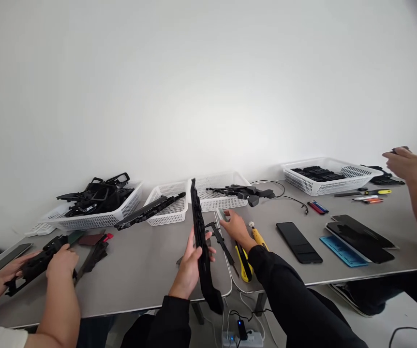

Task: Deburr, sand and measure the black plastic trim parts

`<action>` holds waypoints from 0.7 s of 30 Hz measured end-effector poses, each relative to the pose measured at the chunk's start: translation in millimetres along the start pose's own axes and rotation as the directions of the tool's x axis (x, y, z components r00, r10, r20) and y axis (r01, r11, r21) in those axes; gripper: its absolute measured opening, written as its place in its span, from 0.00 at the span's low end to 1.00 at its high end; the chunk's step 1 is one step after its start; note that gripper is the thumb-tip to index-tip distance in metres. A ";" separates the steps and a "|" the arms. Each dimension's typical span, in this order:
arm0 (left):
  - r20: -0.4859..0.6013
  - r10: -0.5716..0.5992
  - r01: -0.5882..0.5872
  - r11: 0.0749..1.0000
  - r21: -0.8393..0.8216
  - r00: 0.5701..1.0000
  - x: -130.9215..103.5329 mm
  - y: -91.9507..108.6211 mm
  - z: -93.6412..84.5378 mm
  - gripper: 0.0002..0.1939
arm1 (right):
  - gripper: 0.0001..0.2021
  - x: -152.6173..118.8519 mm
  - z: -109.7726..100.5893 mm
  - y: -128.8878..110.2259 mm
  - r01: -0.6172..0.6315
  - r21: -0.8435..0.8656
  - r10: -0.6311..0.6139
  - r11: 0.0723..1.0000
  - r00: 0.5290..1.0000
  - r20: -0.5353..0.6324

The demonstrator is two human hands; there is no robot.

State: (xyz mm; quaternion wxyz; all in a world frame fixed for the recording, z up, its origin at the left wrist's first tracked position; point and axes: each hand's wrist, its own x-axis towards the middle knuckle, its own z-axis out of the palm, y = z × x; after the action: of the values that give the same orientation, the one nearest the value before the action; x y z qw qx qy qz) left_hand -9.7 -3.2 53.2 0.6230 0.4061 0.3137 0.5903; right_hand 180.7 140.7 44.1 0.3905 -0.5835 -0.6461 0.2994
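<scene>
A long black plastic part (201, 251) stands nearly upright in my left hand (189, 267), whose fingers wrap round its middle. My right hand (236, 228) reaches to the table by the seam, its fingers curled at a thin greenish-grey flat item (223, 215); its fingertips are partly hidden, so the hold is unclear. Between my hands lies a dark caliper (223, 244). Beside my right wrist are a yellow-handled tool (259, 238) and a yellow and black cutter (244, 265).
White baskets (170, 217) with black parts line the wall. A phone (299, 242), blue tray (343, 250) and black sheets (361, 239) lie right. A person's hands (61, 263) hold a black part at left; another person's hand (409, 166) is at far right.
</scene>
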 end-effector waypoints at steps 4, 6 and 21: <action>-0.110 0.001 0.002 1.000 0.023 0.994 45.0 -2.0 1.5 0.35 | 0.23 -2.3 3.9 -9.4 0.001 0.379 -0.014 0.925 0.999 0.033; -0.128 0.015 -0.008 0.998 0.056 0.992 66.2 -14.3 -4.2 0.37 | 0.25 -3.8 7.6 -15.9 -0.003 0.514 -0.030 0.858 0.998 0.056; -0.033 -0.079 0.081 0.996 0.044 0.996 83.1 -57.0 -31.4 0.43 | 0.27 6.8 28.6 1.2 -0.133 0.778 -0.021 0.614 0.983 0.184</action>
State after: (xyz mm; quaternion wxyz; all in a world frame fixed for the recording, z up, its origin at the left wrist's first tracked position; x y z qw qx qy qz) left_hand -0.7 84.9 -4.2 0.6317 0.3980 0.3530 0.5639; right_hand 156.9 149.6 29.4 0.5387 -0.3446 -0.4625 0.6141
